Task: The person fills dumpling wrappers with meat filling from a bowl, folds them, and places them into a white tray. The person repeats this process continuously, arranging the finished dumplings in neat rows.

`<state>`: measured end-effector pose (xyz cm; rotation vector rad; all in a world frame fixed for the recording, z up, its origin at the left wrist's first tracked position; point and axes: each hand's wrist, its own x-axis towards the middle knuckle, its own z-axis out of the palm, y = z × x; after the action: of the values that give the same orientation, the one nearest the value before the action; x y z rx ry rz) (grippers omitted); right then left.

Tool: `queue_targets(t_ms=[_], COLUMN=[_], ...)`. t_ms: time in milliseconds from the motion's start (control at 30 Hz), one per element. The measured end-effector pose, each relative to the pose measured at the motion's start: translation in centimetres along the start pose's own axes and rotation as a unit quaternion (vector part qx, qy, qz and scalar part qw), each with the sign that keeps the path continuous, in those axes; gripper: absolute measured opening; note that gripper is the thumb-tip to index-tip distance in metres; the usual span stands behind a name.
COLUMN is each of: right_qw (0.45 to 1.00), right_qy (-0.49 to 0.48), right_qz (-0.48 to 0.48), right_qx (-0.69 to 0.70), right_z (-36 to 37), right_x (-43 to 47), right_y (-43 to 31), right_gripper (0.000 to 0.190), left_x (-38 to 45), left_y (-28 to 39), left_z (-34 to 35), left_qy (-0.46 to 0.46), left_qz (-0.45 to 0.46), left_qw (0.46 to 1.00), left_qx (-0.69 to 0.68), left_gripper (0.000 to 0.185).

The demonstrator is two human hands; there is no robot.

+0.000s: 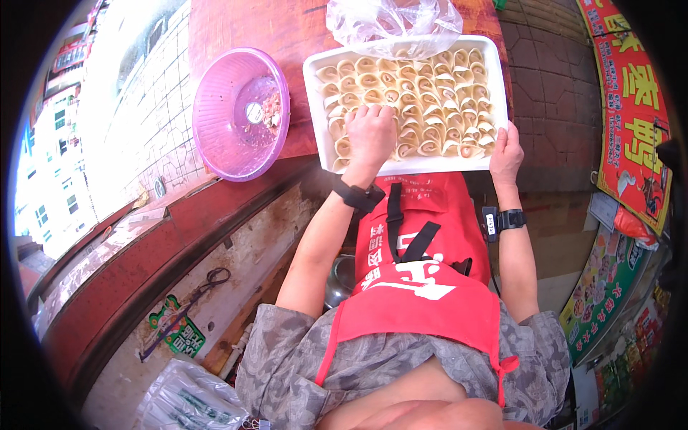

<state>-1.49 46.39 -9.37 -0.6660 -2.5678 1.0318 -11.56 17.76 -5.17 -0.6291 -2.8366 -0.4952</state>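
Observation:
A white plastic tray (404, 171) holds rows of folded, pale dumplings (430, 102) that look like wontons. My left hand (371, 134) is over the left part of the tray, fingers bent down among the dumplings; its fingertips are hidden, so whether it pinches one cannot be told. At the tray's lower right corner, my right hand (507, 153) grips the rim, thumb on the near side. Clear plastic film (395, 27) lies across the tray's far edge. Left of the tray, a purple plastic basin (236, 115) has remains of minced filling (272, 110) inside.
A reddish wooden table (258, 27) carries the tray and basin, its near edge close to my red apron (419, 317). A metal bowl (339, 279) is partly hidden below my left arm. Plastic bags (188, 398) are at the lower left; printed banners (631, 113) stand at the right.

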Motion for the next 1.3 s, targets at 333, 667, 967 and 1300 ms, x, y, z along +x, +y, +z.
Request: queue_targets(t_ms=[333, 667, 967, 1300], right_qw=[1.0, 1.0, 1.0, 1.0], right_qy=[-0.002, 0.001, -0.001, 0.005], right_qz=[-0.001, 0.0, 0.003, -0.003], right_qx=[0.002, -0.011, -0.006, -0.015], right_z=[0.1, 0.0, 0.0, 0.1], right_x=[0.0, 0.0, 0.0, 0.0], right_y=[0.3, 0.2, 0.0, 0.1], right_gripper=[0.031, 0.031, 0.031, 0.03], left_x=[0.1, 1.6, 2.6, 2.1], left_y=[-1.3, -2.1, -2.2, -3.2], left_z=[-0.8, -1.6, -0.2, 0.0], left_qy=[-0.016, -0.028, -0.096, -0.068], left_qz=[0.003, 0.01, 0.016, 0.011], left_qw=[1.0, 0.999, 0.995, 0.997], left_qx=[-0.006, -0.019, -0.006, -0.016], left_gripper=[0.007, 0.015, 0.011, 0.007])
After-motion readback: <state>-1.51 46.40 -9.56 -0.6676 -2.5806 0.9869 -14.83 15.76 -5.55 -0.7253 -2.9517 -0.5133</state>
